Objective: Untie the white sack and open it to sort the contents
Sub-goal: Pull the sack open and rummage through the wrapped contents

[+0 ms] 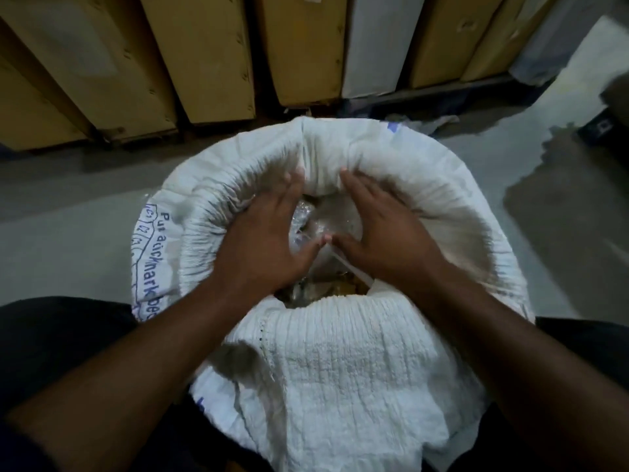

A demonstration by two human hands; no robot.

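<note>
A big white woven sack (pixel 357 362) with blue print on its left side stands on the floor between my knees. Its mouth is open and its rim is rolled outward. Both hands are inside the mouth, palms down with fingers spread. My left hand (pixel 262 240) lies against the left inner wall. My right hand (pixel 381 233) rests against the right inner wall, and its thumb touches a thin white strip. Between the hands I see clear plastic packets (pixel 306 216), and brownish-yellow contents (pixel 326 291) show near the front rim. The hands hide most of what lies inside.
A row of brown cardboard cartons (pixel 204 56) and one white carton (pixel 377 46) leans on a low rack just behind the sack. The grey floor (pixel 68 226) has a dark wet-looking patch (pixel 561 199) at right. A dark object (pixel 602 127) sits at the far right edge.
</note>
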